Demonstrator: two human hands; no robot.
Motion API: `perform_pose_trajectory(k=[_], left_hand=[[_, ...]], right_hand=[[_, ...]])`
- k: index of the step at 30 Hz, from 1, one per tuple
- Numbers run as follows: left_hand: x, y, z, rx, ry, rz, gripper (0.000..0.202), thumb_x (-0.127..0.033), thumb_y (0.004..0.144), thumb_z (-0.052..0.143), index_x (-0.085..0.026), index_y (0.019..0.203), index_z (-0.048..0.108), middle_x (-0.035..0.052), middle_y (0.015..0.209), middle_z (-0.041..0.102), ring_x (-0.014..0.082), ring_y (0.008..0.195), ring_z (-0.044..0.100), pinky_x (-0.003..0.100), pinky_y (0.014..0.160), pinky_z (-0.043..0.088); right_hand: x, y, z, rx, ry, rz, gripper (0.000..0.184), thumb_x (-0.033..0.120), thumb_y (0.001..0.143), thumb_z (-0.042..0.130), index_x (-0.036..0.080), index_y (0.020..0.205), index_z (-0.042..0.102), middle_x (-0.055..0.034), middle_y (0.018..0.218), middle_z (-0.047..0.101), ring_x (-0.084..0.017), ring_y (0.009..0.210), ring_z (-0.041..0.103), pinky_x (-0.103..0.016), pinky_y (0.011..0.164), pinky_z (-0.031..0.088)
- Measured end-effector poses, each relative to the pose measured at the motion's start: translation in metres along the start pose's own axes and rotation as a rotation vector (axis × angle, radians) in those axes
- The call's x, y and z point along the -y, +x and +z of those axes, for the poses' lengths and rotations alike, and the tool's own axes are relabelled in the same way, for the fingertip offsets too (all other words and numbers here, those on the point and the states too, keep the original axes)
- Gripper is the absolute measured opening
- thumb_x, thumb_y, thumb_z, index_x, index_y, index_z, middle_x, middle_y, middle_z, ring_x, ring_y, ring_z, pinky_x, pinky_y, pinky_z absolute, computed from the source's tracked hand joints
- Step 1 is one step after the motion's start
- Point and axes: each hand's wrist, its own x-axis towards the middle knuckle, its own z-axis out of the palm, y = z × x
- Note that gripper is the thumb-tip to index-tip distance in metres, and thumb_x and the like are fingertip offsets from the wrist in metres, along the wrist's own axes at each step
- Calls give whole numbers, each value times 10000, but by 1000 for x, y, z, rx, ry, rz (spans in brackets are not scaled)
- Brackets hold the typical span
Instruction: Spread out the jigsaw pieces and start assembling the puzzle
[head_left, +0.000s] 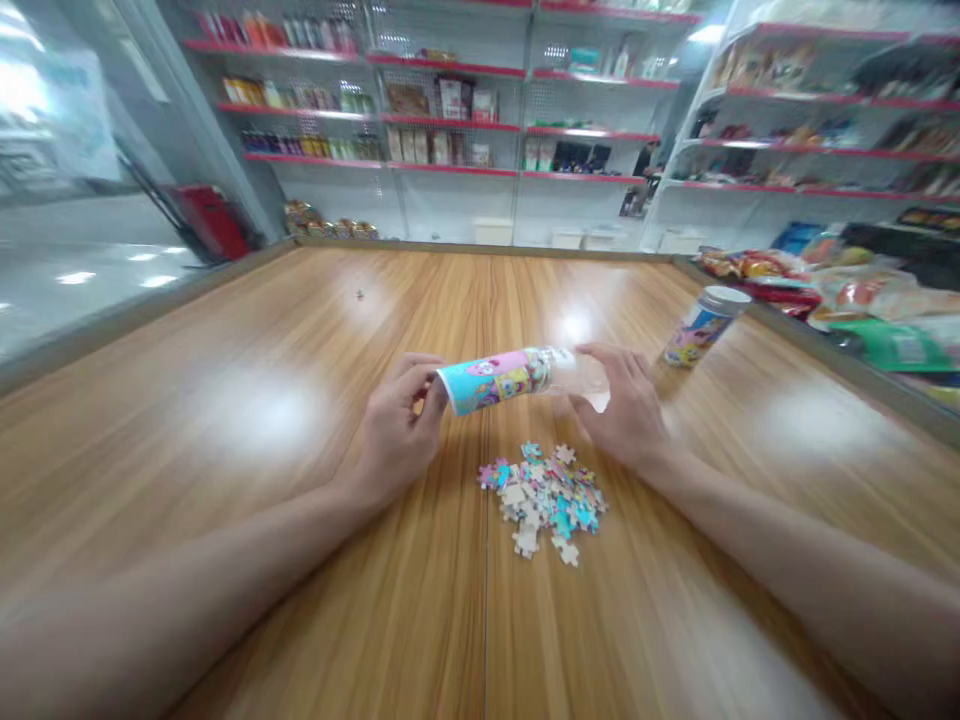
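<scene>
A rolled printed sheet (495, 380), with cartoon figures in blue, pink and yellow, lies level above the table. Its left end is pinched by my left hand (401, 420). At its right end a clear plastic container (566, 375) overlaps it; the roll seems partly inside. Around the container's far end my right hand (622, 400) is closed. Just below, a loose heap of jigsaw puzzle pieces (544, 495) rests on the wood, some pale side up, others coloured.
On the wooden table (300, 560), a printed canister with a whitish lid (705, 325) stands at the right. A tiny object (359, 294) lies far left. Bagged goods (862, 290) crowd beyond the right edge. Stocked shelves (450, 120) line the back wall.
</scene>
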Motion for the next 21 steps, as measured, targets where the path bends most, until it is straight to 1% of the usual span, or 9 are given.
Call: perform_pose_trajectory(k=[4, 7, 10, 13, 16, 17, 18, 19, 21], left_hand=[[2, 0, 1, 0, -72, -117, 128, -120, 896, 559, -139, 962, 667, 25, 886, 693, 123, 785, 641, 196, 686, 511], [3, -1, 2, 18, -109, -124, 158, -106, 876, 576, -145, 991, 677, 15, 873, 714, 124, 767, 657, 189, 671, 520], [3, -1, 2, 43, -115, -119, 190, -83, 863, 607, -154, 1019, 686, 8, 886, 723, 116, 774, 663, 175, 674, 519], [5, -2, 3, 66, -156, -132, 199, -75, 873, 618, -163, 1038, 687, 8, 908, 718, 113, 798, 664, 175, 697, 519], [7, -3, 4, 110, -201, -126, 204, -103, 901, 621, -179, 1074, 697, 25, 960, 700, 127, 853, 660, 204, 743, 521], [8, -3, 5, 132, -214, -114, 206, -118, 910, 623, -188, 1086, 704, 31, 975, 690, 132, 871, 657, 216, 756, 519], [8, -3, 5, 152, -228, -96, 208, -134, 920, 622, -199, 1094, 714, 35, 986, 678, 136, 886, 652, 226, 767, 516], [7, -3, 5, 171, -240, -72, 213, -146, 929, 619, -212, 1102, 724, 38, 991, 665, 137, 897, 647, 234, 779, 513], [6, -2, 4, 190, -255, -23, 227, -160, 949, 604, -236, 1115, 738, 39, 985, 639, 135, 911, 633, 246, 805, 507]], right_hand=[[-21, -1, 12, -29, 167, 324, 617, 263, 752, 733, 174, 1306, 476, -157, 1236, 645, -336, 1140, 621, -521, 980, 511], [-41, -3, 23, -42, 382, 548, 656, 335, 755, 740, 195, 1319, 435, -167, 1246, 642, -324, 1130, 647, -494, 929, 552], [-55, -2, 27, -108, 378, 649, 802, 330, 701, 774, 182, 1381, 377, -212, 1299, 589, -352, 1170, 619, -520, 938, 539], [-56, 2, 20, -268, 218, 632, 855, 255, 647, 783, 169, 1393, 375, -213, 1318, 545, -363, 1206, 572, -541, 975, 495], [-38, 4, 8, -448, 182, 453, 583, 215, 717, 703, 191, 1259, 488, -135, 1190, 588, -296, 1098, 601, -474, 917, 502], [-29, 4, 4, -448, 244, 381, 473, 228, 757, 686, 199, 1199, 520, -100, 1091, 608, -260, 1002, 621, -436, 868, 511], [-19, 3, 1, -376, 372, 324, 392, 255, 811, 665, 205, 1174, 525, -58, 961, 619, -218, 864, 628, -396, 799, 517], [-8, 1, -2, -235, 539, 304, 365, 288, 872, 632, 211, 1206, 508, -23, 858, 616, -187, 752, 618, -368, 742, 516], [13, -3, -6, 108, 843, 340, 375, 366, 989, 504, 217, 1331, 464, 4, 752, 614, -169, 688, 611, -343, 712, 510]])
